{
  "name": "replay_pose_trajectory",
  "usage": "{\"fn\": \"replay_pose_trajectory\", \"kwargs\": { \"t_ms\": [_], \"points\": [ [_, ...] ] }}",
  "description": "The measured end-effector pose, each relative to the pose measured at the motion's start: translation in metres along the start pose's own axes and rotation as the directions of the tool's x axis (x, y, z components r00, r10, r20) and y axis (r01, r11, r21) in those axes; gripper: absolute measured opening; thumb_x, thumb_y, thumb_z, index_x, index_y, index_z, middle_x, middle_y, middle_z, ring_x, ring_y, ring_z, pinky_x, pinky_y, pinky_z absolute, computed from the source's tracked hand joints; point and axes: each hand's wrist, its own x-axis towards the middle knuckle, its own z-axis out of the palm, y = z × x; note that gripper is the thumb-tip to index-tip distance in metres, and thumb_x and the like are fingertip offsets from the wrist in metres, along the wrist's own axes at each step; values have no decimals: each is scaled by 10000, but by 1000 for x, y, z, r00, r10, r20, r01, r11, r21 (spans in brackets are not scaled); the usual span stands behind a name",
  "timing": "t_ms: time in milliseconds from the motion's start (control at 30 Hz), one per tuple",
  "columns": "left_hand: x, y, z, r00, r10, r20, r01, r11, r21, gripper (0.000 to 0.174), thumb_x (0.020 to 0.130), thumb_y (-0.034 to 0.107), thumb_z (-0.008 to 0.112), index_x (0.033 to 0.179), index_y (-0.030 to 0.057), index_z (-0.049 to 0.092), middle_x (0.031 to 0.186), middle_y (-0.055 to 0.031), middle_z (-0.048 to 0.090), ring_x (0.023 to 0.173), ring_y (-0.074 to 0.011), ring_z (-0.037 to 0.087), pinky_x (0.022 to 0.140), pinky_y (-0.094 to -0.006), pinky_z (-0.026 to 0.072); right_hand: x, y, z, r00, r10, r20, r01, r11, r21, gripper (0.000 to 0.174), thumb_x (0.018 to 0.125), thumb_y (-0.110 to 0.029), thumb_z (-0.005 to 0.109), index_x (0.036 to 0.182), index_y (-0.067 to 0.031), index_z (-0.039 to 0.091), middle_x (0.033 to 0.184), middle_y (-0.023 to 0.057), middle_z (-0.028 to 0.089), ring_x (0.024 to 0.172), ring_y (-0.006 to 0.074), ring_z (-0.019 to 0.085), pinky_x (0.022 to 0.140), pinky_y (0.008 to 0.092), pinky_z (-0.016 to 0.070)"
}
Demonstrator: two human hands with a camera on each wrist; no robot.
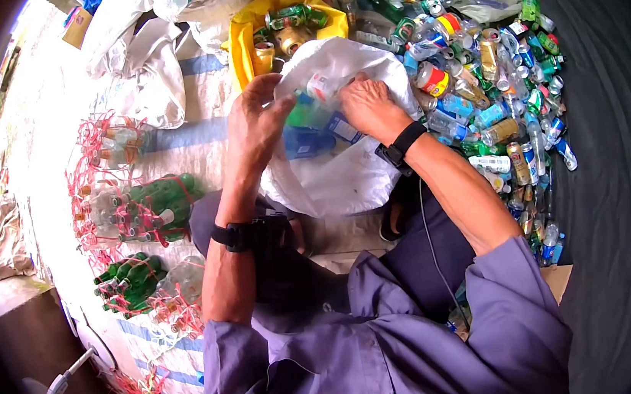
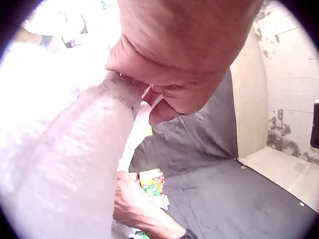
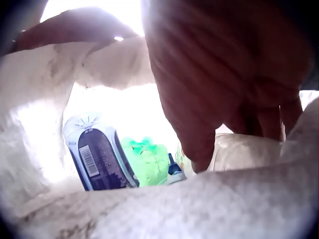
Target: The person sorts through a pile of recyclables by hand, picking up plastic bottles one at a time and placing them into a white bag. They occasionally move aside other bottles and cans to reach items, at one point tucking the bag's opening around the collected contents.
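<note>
A white woven sack (image 1: 337, 187) stands with its mouth spread between the person's knees. At its left rim the left hand (image 1: 256, 126) pinches the edge between thumb and fingers. The right hand (image 1: 374, 106) reaches over the sack's mouth, its fingers curled round a clear plastic bottle (image 3: 244, 149). This bottle's white and red label (image 1: 321, 86) shows in the head view. Inside the sack lie a blue bottle (image 1: 306, 142), a bottle with a dark blue barcoded label (image 3: 99, 154) and a green plastic bottle (image 3: 149, 162).
Behind the sack is a yellow bag (image 1: 240, 47) with cans. A heap of cans and bottles (image 1: 496, 86) spreads along the right, beside a dark sheet (image 1: 612, 166). Green glass bottles (image 1: 166, 201) tied with pink string stand at the left.
</note>
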Motion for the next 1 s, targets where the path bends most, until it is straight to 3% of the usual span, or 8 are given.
{"fn": "replay_pose_trajectory", "kwargs": {
  "t_ms": [133,200,267,433,500,600,800,1000],
  "points": [
    [-21,34,-12,998,-40,-47,53,945,323,440,858,176,707,1255,5,625,1105,-142,693,960,-229,645,904,-347,493,6,12,6,997,18,76,-20,999,35,167,795,-99,557,807,5,688,864,284,652,834,422,672,710,548,538],
    [-27,32,-14,871,487,-63,-393,768,505,445,791,170,759,1201,37,647,1169,-155,650,1129,-344,572,987,-441,450,11,17,11,997,22,67,-25,999,44,164,795,-107,565,813,2,686,864,288,650,838,425,669,719,549,538],
    [-39,50,-14,830,546,113,-536,727,429,459,743,95,780,1177,27,646,1159,-157,653,1142,-358,566,1000,-439,443,14,24,17,998,28,61,-32,998,53,162,796,-116,572,819,-2,685,864,291,648,842,429,666,727,550,538],
    [-70,33,21,768,383,513,-579,757,302,563,790,284,789,1228,-14,599,1133,-146,651,1031,-293,642,975,-425,442,16,28,4,994,-32,107,25,997,69,200,811,-74,553,865,33,713,931,299,666,890,422,689,778,503,562],
    [-79,27,31,634,75,770,-691,502,520,769,776,431,774,1316,-54,520,1100,-148,635,967,-279,651,965,-406,420,18,29,8,995,-21,96,15,998,63,177,805,-106,573,834,29,683,912,288,658,864,435,672,773,519,553],
    [-87,26,39,557,-34,830,-785,303,540,892,736,489,783,1350,-79,471,1064,-145,619,948,-265,642,962,-391,399,19,30,12,998,-17,52,13,997,74,175,798,-136,595,796,30,651,892,281,647,839,452,652,775,534,544],
    [-86,17,57,639,37,769,-701,441,561,844,768,377,751,1360,-130,428,1320,-264,542,1011,-288,639,920,-406,436,23,31,16,999,-17,47,12,993,117,173,804,-128,597,803,39,646,883,288,643,856,458,647,794,527,538],
    [-89,4,83,535,-114,837,-790,282,544,648,836,167,599,1394,-113,427,1026,-151,656,898,-247,654,752,-373,452,18,33,12,997,10,74,-23,984,175,265,818,-196,659,864,65,661,912,310,647,904,459,644,835,508,529]
  ]
}}
